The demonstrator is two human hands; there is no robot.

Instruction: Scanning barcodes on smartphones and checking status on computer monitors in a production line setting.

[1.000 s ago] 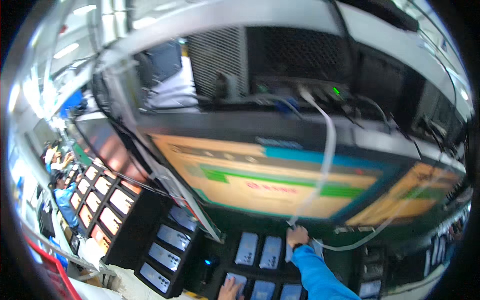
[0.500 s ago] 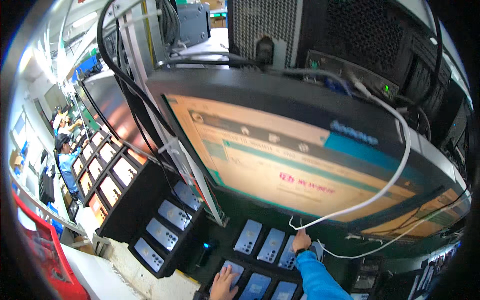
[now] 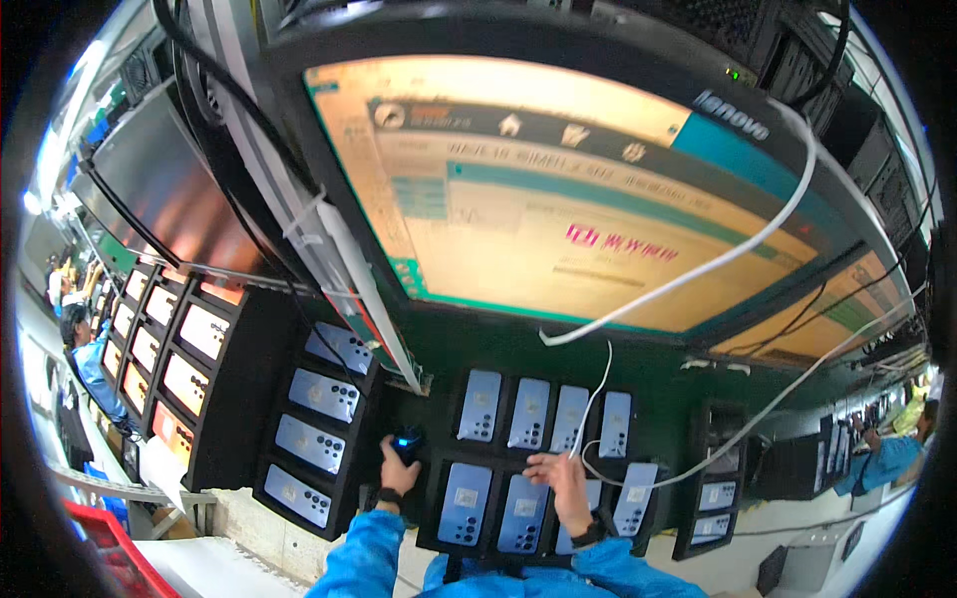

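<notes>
My left hand (image 3: 398, 469) is around a small black device with a blue light (image 3: 405, 441), thumb and forefinger on either side of it. Over the front row of the phone tray, my right hand (image 3: 564, 486) has a thin white cable (image 3: 594, 404) between its fingers, some fingers stretching leftward. Light blue phones lie back up in the black tray (image 3: 431, 539) in two rows; one is a back-row phone (image 3: 480, 406), another a front-row phone (image 3: 460, 503). A phone at the right end (image 3: 635, 498) sits tilted. My right hand partly covers one front-row phone.
A large monitor (image 3: 558, 209) overhangs the far side, with a thick white cable (image 3: 698, 264) across it. To the left stand a black rack of blue phones (image 3: 310, 445) and a taller rack of phones (image 3: 185, 381). Co-workers sit at both sides; a red crate (image 3: 110, 558) is lower left.
My left hand has left a front-row phone and moved left to the black device. My right hand has drawn back from below the monitor to the front row. The view has tilted down.
</notes>
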